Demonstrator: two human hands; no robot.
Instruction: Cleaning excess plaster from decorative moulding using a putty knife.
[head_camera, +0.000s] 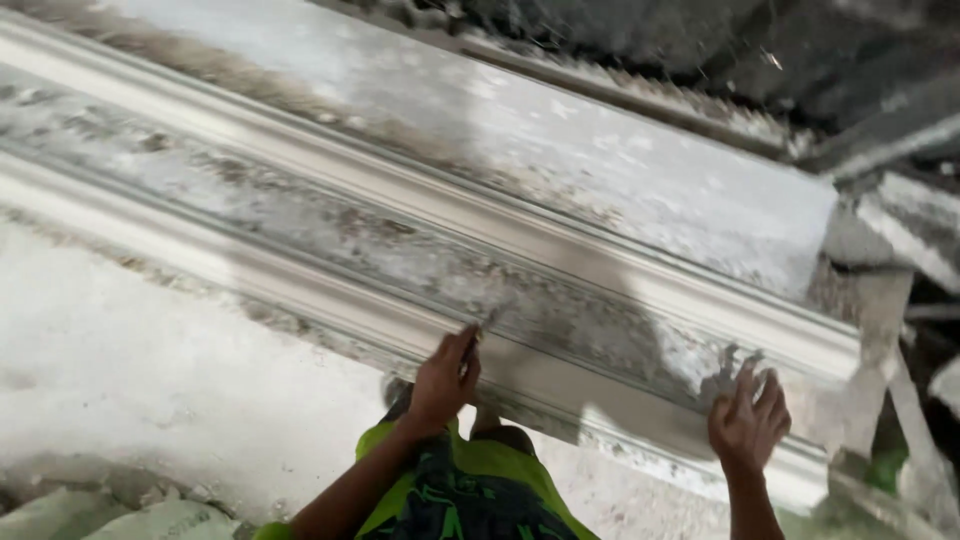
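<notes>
2 hands, left hand (443, 380) and right hand (748, 420), touch white plaster moulding (560, 375).

Floor: we see a pale, dusty concrete floor (130, 370) at lower left | Corner: crumpled grey sacks (130, 515) lie on it | Top right: we make out dark rubble (760, 50), plaster-crusted | Right: whitened planks (900, 240) lean | Light: dim, soft shadows

Left hand (443, 378): forearm rising from lower frame, wrist straight, fingers curled closed with thumb side up, knuckles forward. Right hand (748, 420): forearm near vertical at lower right, palm facing down and away, fingers (745, 375) spread and extended, slightly blurred.
</notes>
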